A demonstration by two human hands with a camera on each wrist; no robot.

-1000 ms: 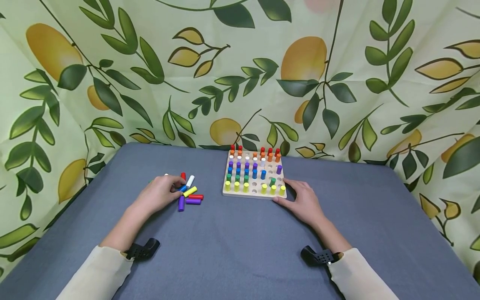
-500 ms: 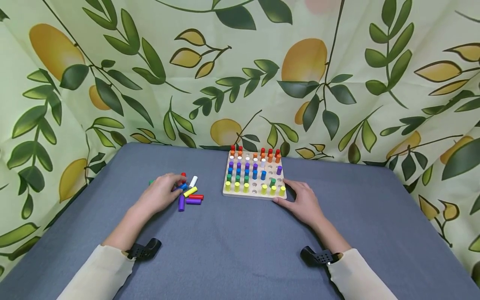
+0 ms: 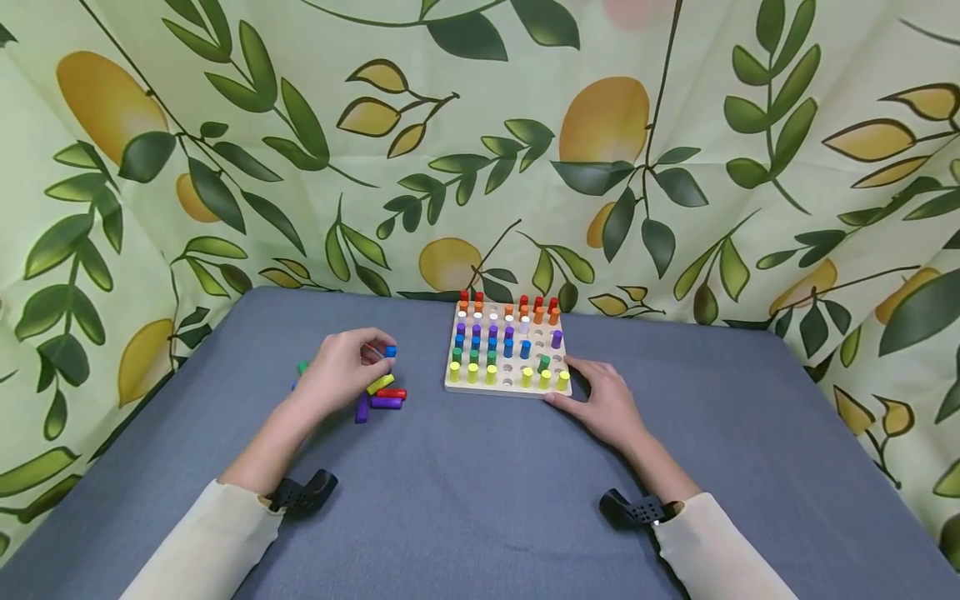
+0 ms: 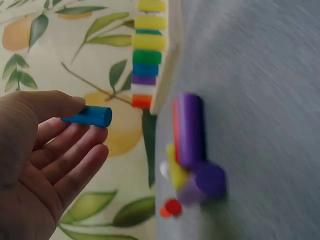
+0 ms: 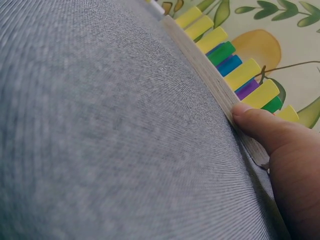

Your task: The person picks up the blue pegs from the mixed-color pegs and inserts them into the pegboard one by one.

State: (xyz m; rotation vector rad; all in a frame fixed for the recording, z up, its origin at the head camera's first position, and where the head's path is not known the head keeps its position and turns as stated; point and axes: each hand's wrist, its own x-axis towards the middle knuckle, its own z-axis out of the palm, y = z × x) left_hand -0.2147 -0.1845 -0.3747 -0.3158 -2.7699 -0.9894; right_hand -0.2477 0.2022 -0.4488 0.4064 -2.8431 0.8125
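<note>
My left hand (image 3: 341, 365) pinches a blue peg (image 4: 95, 116) between thumb and fingers, raised over the loose pegs at the left. In the head view that pile shows a yellow peg (image 3: 380, 383), a red peg (image 3: 392, 394) and purple pegs (image 3: 386, 403), partly hidden by the hand. A wooden pegboard (image 3: 480, 389) stands mid-table with rows of red, orange, white, purple, blue, green and yellow pegs and some bare holes. My right hand (image 3: 606, 402) holds its near right corner, thumb (image 5: 250, 117) on the front edge and fingers along the right side.
A grey-blue cloth (image 3: 465, 500) covers the table. Behind it hangs a curtain (image 3: 480, 100) printed with leaves and fruit, close to the pegboard's far side. A green peg (image 3: 302, 367) lies left of my left hand.
My left hand has lifted out of the pile with the blue peg and shifted slightly right. The right hand and the pegboard stay in place.
</note>
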